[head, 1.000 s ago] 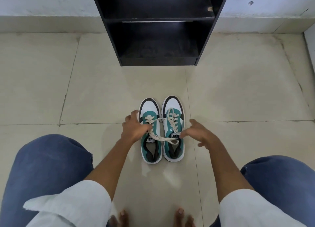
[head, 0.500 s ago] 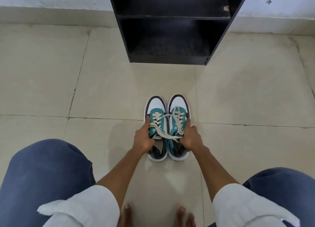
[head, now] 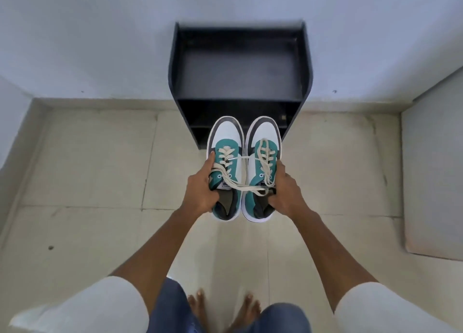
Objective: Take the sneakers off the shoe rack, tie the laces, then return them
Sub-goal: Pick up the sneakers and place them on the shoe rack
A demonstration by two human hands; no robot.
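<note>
Two teal, white and grey sneakers are held side by side in the air, toes pointing away from me. My left hand [head: 200, 191] grips the left sneaker [head: 225, 142] by its outer side and collar. My right hand [head: 285, 192] grips the right sneaker [head: 263, 137] the same way. Cream laces [head: 246, 186] cross from one shoe to the other near the tongues. The black shoe rack [head: 240, 64] stands against the wall just beyond the toes, its top shelf bare; the sneakers hide part of its lower shelves.
Beige tiled floor [head: 87, 162] lies on both sides of the rack. A pale wall corner or block [head: 433, 172] juts in at the right. My bare feet [head: 223, 312] stand below the shoes.
I have risen from a squat to standing. Both hands closed on the sneakers on the floor and lifted them up in front of the rack.
</note>
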